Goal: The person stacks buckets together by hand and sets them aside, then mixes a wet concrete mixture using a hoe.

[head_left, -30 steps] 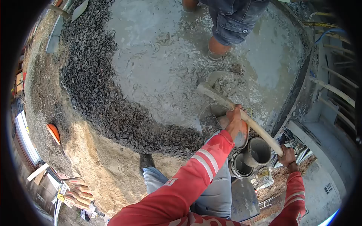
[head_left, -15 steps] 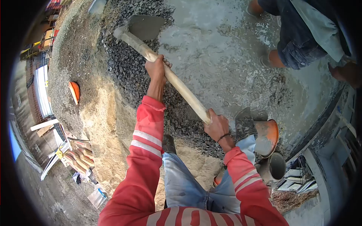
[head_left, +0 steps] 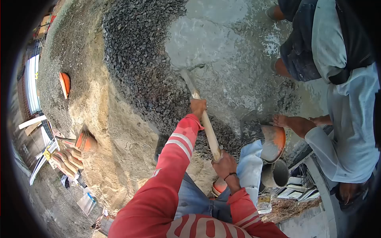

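Note:
My left hand [head_left: 197, 108] is closed round the middle of a hoe's pale wooden handle [head_left: 208, 133]. Near the lower end of that handle, my right hand [head_left: 225, 164], with a dark band at the wrist, grips it too. The hoe's head end lies at the border of the dark gravel [head_left: 139, 67] and the grey wet concrete mix [head_left: 206, 39]. Its blade is mostly hidden in the wet mix. My boot [head_left: 252, 127] is beside the mix.
A co-worker in a light shirt [head_left: 353, 119] bends in at the right, one hand [head_left: 287, 122] at the rim of an orange bucket [head_left: 274, 142]. A grey bucket [head_left: 276, 174] stands nearby. Sand [head_left: 119, 135] lies left, with an orange bucket [head_left: 86, 141] and another orange container [head_left: 64, 84].
The hoe's head came down from above the gravel into the wet mix, and my left hand moved right and lower in view. The co-worker leaned in, reaching to the orange bucket.

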The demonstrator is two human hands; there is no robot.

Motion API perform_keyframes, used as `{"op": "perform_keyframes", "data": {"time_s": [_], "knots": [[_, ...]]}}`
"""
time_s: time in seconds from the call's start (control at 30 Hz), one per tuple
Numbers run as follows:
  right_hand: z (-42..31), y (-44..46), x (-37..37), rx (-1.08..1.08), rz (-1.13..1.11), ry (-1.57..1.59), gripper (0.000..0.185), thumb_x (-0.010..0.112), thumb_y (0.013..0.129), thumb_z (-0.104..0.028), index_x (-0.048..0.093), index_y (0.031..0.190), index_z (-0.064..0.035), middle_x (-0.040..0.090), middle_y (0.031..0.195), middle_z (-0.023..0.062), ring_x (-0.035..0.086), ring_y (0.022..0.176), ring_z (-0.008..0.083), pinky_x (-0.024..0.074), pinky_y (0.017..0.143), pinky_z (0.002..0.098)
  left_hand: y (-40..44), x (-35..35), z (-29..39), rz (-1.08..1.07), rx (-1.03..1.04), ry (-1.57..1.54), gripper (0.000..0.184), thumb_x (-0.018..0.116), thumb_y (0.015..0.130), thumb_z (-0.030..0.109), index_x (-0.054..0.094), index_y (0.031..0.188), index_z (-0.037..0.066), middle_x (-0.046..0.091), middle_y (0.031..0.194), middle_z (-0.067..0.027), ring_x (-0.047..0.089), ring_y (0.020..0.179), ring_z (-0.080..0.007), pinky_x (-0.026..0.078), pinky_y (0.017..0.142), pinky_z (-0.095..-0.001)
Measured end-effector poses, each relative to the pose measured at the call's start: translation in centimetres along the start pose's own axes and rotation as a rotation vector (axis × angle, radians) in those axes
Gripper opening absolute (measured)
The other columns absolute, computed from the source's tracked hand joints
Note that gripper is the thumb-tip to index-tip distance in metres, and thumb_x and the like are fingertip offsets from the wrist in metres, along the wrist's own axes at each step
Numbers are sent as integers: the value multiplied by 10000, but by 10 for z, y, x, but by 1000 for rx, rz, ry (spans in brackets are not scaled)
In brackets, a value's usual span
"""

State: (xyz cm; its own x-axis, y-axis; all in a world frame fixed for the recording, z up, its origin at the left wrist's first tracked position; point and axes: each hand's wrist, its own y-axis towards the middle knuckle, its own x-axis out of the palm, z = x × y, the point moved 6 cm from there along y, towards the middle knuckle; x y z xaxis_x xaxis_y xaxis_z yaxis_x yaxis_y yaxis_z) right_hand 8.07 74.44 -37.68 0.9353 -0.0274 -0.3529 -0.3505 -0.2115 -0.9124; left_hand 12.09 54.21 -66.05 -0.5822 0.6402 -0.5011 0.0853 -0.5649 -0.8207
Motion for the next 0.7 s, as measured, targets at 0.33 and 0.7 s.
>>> {"op": "perform_keyframes", "data": {"time_s": [0.33,0.7], "knots": [[116,-45,-140,-38,23,110,406,719,677,-205,641,1028,-16,663,844,254,640,827,436,522,743,480,-152,108,30,-105,-134,-101,345,655,727,92,579,976,-134,666,784,-218,685,624,-293,559,561,-413],[284,-109,-172,-45,262,-325,437,727,658,-189,595,1049,-45,659,797,239,629,745,460,513,670,530,-320,183,43,-323,-276,-671,135,615,829,10,524,924,40,530,672,-49,523,469,-169,446,412,-322]]}}
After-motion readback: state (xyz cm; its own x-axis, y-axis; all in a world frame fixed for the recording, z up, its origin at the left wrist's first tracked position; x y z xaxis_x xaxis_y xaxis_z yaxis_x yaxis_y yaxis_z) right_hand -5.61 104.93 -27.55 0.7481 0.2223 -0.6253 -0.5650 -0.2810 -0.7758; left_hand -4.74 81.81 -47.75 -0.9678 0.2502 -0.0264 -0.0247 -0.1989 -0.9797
